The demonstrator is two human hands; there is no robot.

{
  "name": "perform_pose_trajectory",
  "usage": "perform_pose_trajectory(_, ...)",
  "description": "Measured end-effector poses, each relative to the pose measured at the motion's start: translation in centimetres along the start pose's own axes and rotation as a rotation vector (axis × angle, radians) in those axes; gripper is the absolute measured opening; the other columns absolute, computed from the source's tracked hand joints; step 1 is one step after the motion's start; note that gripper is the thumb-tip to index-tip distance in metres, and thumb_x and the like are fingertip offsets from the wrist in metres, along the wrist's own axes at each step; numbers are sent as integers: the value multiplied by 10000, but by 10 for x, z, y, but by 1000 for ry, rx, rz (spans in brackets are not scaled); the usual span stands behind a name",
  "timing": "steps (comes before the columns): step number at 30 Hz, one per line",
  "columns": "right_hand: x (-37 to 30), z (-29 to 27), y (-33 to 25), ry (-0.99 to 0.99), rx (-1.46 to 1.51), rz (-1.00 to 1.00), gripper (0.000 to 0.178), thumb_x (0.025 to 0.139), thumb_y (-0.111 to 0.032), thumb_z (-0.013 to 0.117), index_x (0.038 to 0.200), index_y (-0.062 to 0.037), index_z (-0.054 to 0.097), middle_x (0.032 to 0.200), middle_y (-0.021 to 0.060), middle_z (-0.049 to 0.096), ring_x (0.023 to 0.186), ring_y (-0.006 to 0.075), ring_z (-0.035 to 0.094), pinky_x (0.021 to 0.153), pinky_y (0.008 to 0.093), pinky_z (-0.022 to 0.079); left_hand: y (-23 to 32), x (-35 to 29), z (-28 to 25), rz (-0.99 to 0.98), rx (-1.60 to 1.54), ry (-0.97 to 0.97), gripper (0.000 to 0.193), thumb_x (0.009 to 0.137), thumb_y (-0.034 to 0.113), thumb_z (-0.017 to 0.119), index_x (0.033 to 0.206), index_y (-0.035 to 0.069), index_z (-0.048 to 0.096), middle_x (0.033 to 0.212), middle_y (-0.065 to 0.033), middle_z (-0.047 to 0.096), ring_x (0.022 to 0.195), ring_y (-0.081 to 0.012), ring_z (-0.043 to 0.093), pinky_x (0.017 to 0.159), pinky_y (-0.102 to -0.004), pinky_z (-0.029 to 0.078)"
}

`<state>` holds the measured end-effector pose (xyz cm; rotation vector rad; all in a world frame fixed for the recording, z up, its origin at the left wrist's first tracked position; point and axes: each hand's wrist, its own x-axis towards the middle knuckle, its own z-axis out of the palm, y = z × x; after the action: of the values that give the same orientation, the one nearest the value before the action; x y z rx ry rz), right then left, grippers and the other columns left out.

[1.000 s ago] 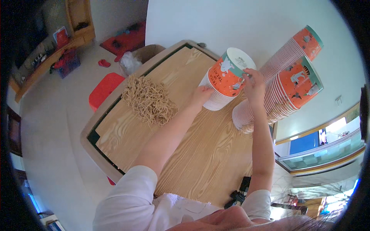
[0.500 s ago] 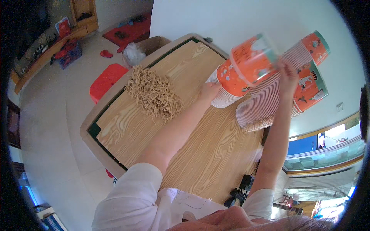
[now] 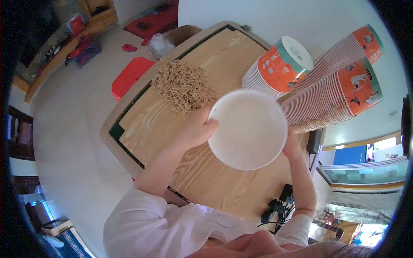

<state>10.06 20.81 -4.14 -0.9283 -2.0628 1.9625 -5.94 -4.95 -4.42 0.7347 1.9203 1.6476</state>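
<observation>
Both hands grip one white paper cup [image 3: 248,129], its open mouth facing up. The left hand [image 3: 194,129] clasps its left rim, the right hand [image 3: 291,148] its right, above the wooden table [image 3: 206,185].

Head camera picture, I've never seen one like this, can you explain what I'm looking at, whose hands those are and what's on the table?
A person wears a wide fisheye camera on the head, looking down, so straight edges bend. The two bare arms coming from below are that person's own. The left hand and right hand hold a white paper bowl by its rim, its open, empty inside facing the camera. Below is a wooden table. On it lie a heap of brown stringy material and three stacks of orange printed paper cups, lying tilted. A red lid-like thing lies on the floor beside the table.
</observation>
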Motion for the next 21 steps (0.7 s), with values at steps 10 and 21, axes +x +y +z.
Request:
perform_pose_trajectory(10, 56, 29, 62, -406, -147, 16, 277, 920, -131, 547, 1181, -44, 585, 1112, 48, 631, 1012, 143, 579, 879, 307, 482, -46, -14, 9, -132, 73, -208, 388, 919, 277, 525, 1202, 16, 571, 1054, -132, 643, 968, -230, 598, 840, -375, 471)
perform_pose_trajectory(21, 39, 14, 54, -246, 262, 206, 338, 903, -186, 552, 1203, -34, 592, 1121, 72, 638, 992, 161, 599, 855, 326, 498, -63, -18, -33, -253, 821, 238, 179, 830, 244, 635, 913, 87, 663, 853, -112, 664, 775, -298, 657, 688, -402, 519)
